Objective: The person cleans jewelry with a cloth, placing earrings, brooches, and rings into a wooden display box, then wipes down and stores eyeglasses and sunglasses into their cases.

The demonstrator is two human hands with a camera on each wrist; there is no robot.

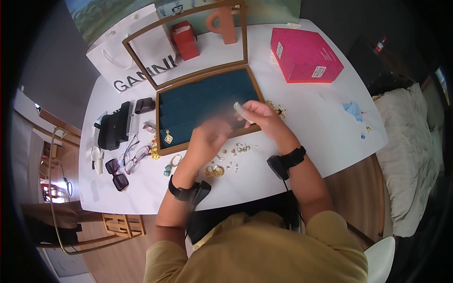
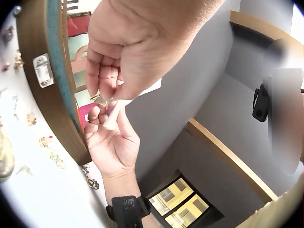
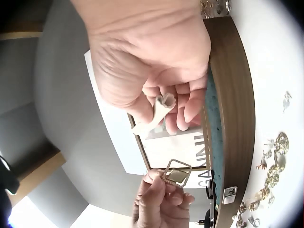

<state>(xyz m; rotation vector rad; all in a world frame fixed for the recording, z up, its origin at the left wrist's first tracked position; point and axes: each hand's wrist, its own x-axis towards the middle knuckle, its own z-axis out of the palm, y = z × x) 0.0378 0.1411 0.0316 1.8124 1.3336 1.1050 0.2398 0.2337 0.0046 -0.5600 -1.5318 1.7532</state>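
In the head view both hands are raised over the near edge of a wooden glass-lidded jewelry case (image 1: 203,96) with a dark teal lining. The left hand (image 1: 212,134) pinches a gold earring (image 3: 176,175) with an open square frame, clearest in the right wrist view. Between thumb and fingers the right hand (image 1: 262,115) holds a rolled white cloth or tissue (image 3: 160,113). A matching diamond-shaped earring (image 1: 168,137) lies at the case's near left corner. Motion blurs the left fingers in the head view.
Loose earrings (image 1: 243,148) and gold hoops (image 1: 214,171) lie in front of the case. Sunglasses (image 1: 117,175), eyeglasses (image 1: 138,159) and a black case (image 1: 114,127) are at left. A pink box (image 1: 306,56) stands at right, a white paper bag (image 1: 125,52) behind, a blue cloth (image 1: 352,111) far right.
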